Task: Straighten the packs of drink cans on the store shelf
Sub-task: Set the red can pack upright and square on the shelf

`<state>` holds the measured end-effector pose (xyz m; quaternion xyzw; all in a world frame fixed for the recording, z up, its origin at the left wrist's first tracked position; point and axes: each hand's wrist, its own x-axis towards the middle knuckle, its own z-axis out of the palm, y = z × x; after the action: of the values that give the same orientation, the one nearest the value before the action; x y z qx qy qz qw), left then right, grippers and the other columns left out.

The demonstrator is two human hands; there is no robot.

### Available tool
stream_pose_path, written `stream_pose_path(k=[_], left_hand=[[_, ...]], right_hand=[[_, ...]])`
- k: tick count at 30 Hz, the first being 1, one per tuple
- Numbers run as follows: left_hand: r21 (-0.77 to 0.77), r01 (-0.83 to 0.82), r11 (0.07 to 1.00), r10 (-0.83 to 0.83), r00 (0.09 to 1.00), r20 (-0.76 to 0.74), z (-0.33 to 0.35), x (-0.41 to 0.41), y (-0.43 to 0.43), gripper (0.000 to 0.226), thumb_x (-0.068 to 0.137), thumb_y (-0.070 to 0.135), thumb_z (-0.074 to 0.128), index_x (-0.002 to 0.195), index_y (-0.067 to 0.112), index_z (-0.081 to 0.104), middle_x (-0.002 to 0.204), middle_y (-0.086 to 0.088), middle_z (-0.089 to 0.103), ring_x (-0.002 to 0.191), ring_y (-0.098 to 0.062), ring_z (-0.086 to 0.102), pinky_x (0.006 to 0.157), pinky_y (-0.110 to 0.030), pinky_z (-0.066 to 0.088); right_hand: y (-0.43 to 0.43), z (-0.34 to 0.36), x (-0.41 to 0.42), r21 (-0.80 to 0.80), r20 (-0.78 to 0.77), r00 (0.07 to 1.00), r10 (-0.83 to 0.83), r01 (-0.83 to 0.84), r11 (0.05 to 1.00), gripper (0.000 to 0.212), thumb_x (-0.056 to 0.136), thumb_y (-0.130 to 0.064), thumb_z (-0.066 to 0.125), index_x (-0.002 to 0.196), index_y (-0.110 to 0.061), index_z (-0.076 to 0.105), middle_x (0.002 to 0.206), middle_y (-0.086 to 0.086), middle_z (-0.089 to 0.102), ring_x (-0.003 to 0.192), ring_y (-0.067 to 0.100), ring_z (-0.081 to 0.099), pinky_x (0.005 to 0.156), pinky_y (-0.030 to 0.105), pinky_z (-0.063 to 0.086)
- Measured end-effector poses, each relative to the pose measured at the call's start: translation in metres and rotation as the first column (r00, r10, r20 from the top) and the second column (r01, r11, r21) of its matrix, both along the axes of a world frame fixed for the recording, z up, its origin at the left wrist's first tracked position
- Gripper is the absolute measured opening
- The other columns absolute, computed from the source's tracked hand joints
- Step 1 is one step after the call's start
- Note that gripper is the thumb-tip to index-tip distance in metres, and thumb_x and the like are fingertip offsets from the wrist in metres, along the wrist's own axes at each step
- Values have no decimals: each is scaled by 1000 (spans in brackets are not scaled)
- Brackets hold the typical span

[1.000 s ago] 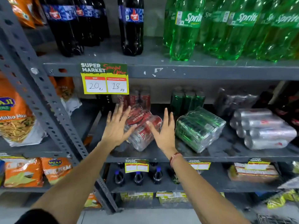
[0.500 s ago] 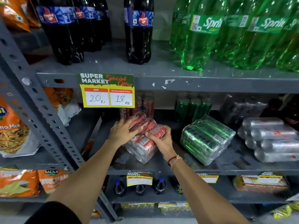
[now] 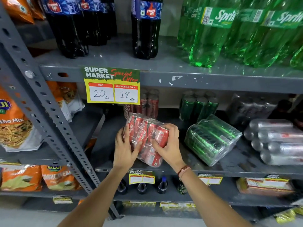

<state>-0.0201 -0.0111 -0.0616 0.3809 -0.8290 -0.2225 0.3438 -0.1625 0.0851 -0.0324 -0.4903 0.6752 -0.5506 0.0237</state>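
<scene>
Shelving of grey slotted steel (image 3: 213, 79) fills the view, its middle shelf (image 3: 229, 169) carrying three shrink-wrapped can packs. Silver cans (image 3: 278, 141) lie stacked at the right; beside them the green can pack (image 3: 211, 140) lies tipped on its side, cans running from front left to back right. Left of it, near the shelf's front edge, the red Coca-Cola can pack (image 3: 146, 136) is tilted, its cans' long axis running from lower right up toward the back left. Both hands are clamped on this pack: the left hand (image 3: 124, 149) grips its left side, the right hand (image 3: 168, 145) wraps its right end. Above hangs a yellow price tag (image 3: 112, 86).
</scene>
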Motion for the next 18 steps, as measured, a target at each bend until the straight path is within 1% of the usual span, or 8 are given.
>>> stream_pose_path(k=[2, 4, 6, 8, 10, 13, 15, 18], left_hand=[[26, 37, 999, -38, 999, 26, -1, 4, -4, 86, 82, 74, 20, 148, 22, 1, 148, -22, 22, 134, -37, 32, 104, -50, 38], [65, 74, 995, -79, 993, 89, -7, 11, -10, 93, 79, 77, 15, 148, 19, -9, 152, -22, 12, 138, -38, 28, 106, -52, 37], [99, 115, 988, -132, 974, 183, -10, 17, -16, 97, 76, 80, 7, 144, 16, -20, 156, -22, 1, 142, -39, 21, 109, -53, 33], [102, 145, 984, -167, 950, 263, -7, 18, -24, 100, 76, 80, 4, 143, 11, -21, 157, -21, -4, 145, -36, 14, 114, -50, 27], [127, 164, 978, -198, 920, 339, 0, 18, -32, 93, 83, 70, 16, 145, 9, -18, 159, -16, -4, 146, -29, 12, 116, -42, 23], [198, 185, 963, -250, 887, 389, 4, 22, -43, 84, 91, 51, 38, 148, 16, -12, 160, -9, 3, 145, -25, 20, 115, -40, 25], [275, 137, 952, -220, 929, 298, 10, 24, -35, 81, 91, 52, 38, 149, 22, -9, 160, -5, 3, 146, -24, 15, 116, -42, 21], [387, 0, 922, 36, 996, -85, 29, 15, 6, 74, 91, 53, 37, 149, 27, -1, 160, -5, 9, 146, -23, 13, 118, -42, 15]], right_hand=[[1, -8, 5, -20, -29, 999, -21, 20, 1000, 56, 76, -42, 66, 119, -16, 42, 122, 6, 38, 119, 14, 38, 106, 17, 30], [0, -14, 13, -63, -114, 992, -46, 39, 997, 52, 78, -41, 65, 119, -19, 41, 125, 3, 34, 123, 22, 37, 110, 33, 33], [-3, -20, 22, -95, -208, 974, -89, 71, 993, 48, 80, -39, 66, 115, -18, 43, 126, 3, 33, 123, 31, 38, 106, 52, 35], [-7, -25, 29, -102, -269, 950, -159, 136, 985, 45, 80, -37, 66, 112, -17, 43, 127, 3, 32, 123, 30, 34, 101, 62, 35], [-12, -26, 33, -48, -319, 929, -189, 184, 982, 41, 82, -38, 62, 111, -17, 42, 128, 3, 30, 124, 30, 30, 99, 69, 32], [-14, -28, 36, 30, -395, 895, -207, 237, 971, 38, 85, -45, 54, 111, -19, 41, 130, 4, 30, 124, 30, 31, 101, 68, 31], [-10, -24, 35, 11, -386, 896, -220, 243, 970, 42, 85, -49, 56, 112, -19, 47, 130, 7, 35, 122, 29, 37, 101, 60, 35], [-1, -8, 22, -50, -247, 936, -251, 246, 968, 50, 82, -53, 58, 115, -15, 53, 130, 14, 44, 120, 28, 42, 102, 42, 34]])
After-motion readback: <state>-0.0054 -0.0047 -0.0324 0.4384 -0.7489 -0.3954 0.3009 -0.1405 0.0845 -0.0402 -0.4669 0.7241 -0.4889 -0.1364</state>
